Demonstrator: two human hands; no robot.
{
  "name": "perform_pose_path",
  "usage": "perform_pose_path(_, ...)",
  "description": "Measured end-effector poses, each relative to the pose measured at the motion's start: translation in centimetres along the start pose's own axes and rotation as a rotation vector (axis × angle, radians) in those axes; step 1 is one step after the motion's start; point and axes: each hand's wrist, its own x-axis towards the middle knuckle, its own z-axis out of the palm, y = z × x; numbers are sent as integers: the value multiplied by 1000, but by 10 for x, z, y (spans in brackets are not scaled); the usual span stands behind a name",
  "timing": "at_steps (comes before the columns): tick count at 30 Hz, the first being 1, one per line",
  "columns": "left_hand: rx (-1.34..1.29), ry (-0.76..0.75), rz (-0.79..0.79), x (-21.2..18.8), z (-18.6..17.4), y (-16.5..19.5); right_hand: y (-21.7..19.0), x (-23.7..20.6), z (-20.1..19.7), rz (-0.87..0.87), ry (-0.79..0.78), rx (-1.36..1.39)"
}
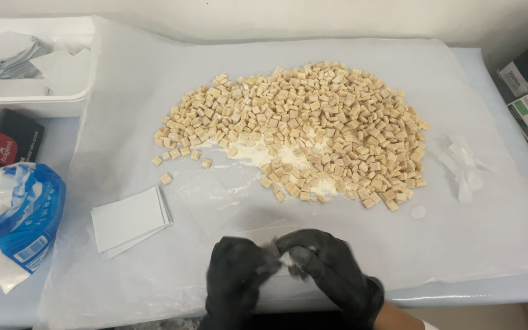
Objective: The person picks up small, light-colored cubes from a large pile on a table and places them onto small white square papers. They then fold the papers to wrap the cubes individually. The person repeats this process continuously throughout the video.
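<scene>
Two gloved hands fold a small wrapper at the near edge of a pale blue bench covered by one clear plastic sheet.

Left hand and right hand, each grip closed on the wrapper at 6 o'clock; one big pile of tan cubes at 12, too many to count; one paper stack at 9; one white tray at 10.

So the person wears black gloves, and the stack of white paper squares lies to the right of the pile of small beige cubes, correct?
Not quite. In the head view, the gloved hands are black, but the stack of white paper squares lies left of the pile of beige cubes, not right.
</scene>
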Motion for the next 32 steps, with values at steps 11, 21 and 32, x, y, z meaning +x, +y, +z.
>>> perform_pose_path(11, 719, -476, -22, -5, -107, -41, -38, 61, -52, -429, 277, -1422)
perform_pose_path(21, 477, 82, 77, -1, -11, -12, -40, 43, -34, -192, 240, -933)
perform_pose_path(32, 153, -402, 184, -5, -32, -33, -14, 20, 16, -328, 83, -989)
